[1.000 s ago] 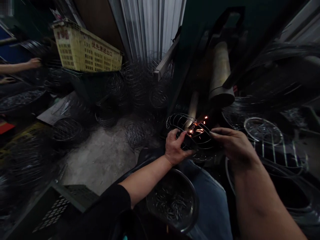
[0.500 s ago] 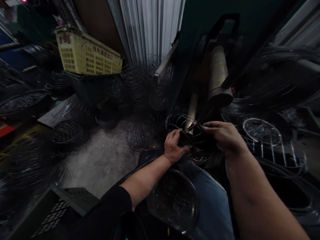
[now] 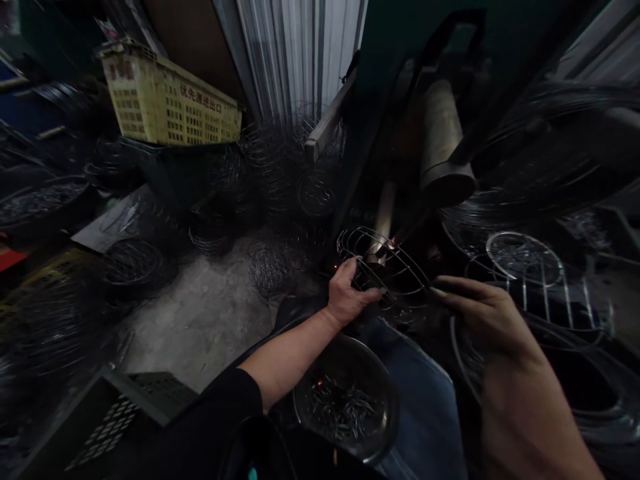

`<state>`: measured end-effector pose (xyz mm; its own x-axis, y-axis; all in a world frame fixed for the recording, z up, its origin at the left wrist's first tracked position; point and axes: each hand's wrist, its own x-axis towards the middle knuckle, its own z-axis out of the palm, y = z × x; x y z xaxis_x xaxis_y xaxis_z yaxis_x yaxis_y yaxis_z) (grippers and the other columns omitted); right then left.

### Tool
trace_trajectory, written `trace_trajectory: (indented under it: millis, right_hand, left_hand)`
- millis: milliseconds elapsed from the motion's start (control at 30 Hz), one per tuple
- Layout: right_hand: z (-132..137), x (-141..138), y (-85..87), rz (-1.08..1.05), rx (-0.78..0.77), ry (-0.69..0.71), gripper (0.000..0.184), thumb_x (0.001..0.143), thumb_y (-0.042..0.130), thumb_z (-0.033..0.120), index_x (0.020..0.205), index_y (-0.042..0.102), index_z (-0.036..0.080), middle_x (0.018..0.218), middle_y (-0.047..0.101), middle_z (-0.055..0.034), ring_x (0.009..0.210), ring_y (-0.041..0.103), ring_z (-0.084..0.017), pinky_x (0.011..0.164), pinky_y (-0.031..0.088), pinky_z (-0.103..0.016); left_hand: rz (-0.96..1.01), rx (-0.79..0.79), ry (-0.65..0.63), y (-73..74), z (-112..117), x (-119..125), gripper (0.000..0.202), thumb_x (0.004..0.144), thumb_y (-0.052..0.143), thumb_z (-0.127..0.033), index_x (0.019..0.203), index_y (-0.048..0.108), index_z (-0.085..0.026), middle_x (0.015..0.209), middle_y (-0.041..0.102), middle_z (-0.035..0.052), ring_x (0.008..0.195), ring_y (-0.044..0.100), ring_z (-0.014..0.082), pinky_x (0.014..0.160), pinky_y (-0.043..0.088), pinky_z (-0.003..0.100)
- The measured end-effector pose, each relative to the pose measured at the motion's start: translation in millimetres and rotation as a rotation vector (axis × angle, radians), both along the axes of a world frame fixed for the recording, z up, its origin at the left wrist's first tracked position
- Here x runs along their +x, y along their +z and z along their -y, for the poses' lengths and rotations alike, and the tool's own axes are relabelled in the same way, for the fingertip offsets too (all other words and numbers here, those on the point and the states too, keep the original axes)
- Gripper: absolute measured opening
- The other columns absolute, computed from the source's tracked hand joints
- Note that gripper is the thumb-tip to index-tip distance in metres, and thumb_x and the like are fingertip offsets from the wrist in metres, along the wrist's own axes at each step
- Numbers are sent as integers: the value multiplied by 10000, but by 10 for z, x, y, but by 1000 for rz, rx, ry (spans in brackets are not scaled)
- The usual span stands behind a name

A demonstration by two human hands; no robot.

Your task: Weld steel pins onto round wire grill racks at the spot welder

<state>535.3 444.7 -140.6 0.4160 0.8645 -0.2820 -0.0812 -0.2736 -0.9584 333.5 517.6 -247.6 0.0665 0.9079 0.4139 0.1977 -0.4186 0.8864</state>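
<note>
Head view: one domed wire frame (image 3: pixel 400 270), two hands, one metal bowl (image 3: pixel 350 357) of small pins on the lap
Left hand (image 3: pixel 347 297): grip clenched on the frame's near-left rim
Right hand (image 3: pixel 485 313): grip released, fingers stretched out, just beside the frame's right edge
Frame's place: slipped over one slanted electrode rod (image 3: pixel 384 217), faint glow at the rod's tip
Behind: one yellow crate (image 3: pixel 170 107); heaped wire frames (image 3: pixel 273 267) on the floor, too blurred to count
Change: sparks of a second ago are gone; right hand has left the frame and drawn back lower right
</note>
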Motion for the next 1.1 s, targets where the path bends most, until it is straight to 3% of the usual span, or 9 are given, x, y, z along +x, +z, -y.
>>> trace_trajectory:
  millis: [200,300,467,700,833,967,1100]
  right_hand:
    - [-319,-52,-7,86,110,8,462,355,971,390,741,793,209,677,727,-16,579,652,-153,530,544,-241]
    - [-377,-94,12,65,125,0,408,381,956,367,719,786,213,665,716,-8,573,641,-153,513,527,-240]
    - [-338,-167,100,-31,127,-19,326,437,936,297,709,780,205,667,715,-15,594,648,-167,558,541,-261]
    - [-267,-46,-22,112,101,-7,349,441,944,326,734,800,204,701,734,-34,639,653,-181,607,547,-276]
    - [-314,-104,-61,122,148,-31,350,457,946,311,757,802,205,722,740,-25,668,653,-181,633,545,-274]
    - [-288,-121,14,137,125,-48,360,463,939,315,771,801,188,732,740,-33,672,660,-180,626,548,-265]
    - [-140,-41,88,53,0,28,377,483,926,322,828,816,216,772,756,-47,669,692,-215,602,577,-299]
  left_hand:
    - [100,-141,62,3,-98,56,845,510,964,-367,1256,650,-124,1258,658,154,1186,645,306,1058,534,473]
    - [133,-163,36,82,-83,64,715,550,949,-342,1179,679,-134,1154,680,121,1087,670,273,985,569,438]
    - [207,-225,-52,110,-36,105,565,604,926,-374,1069,690,-156,1035,686,67,934,676,209,874,588,371]
    - [126,-171,40,67,-64,56,728,527,950,-379,1150,662,-135,1103,664,93,1020,655,243,958,559,431]
    - [107,-218,56,106,-49,39,632,546,943,-375,1071,671,-151,1038,659,69,972,661,222,906,575,389]
    - [144,-255,42,112,-39,70,620,529,944,-373,1034,666,-144,1010,642,61,941,644,208,860,579,365]
    - [222,-291,29,114,-23,82,619,514,947,-364,1021,663,-152,982,621,44,905,622,180,854,570,343]
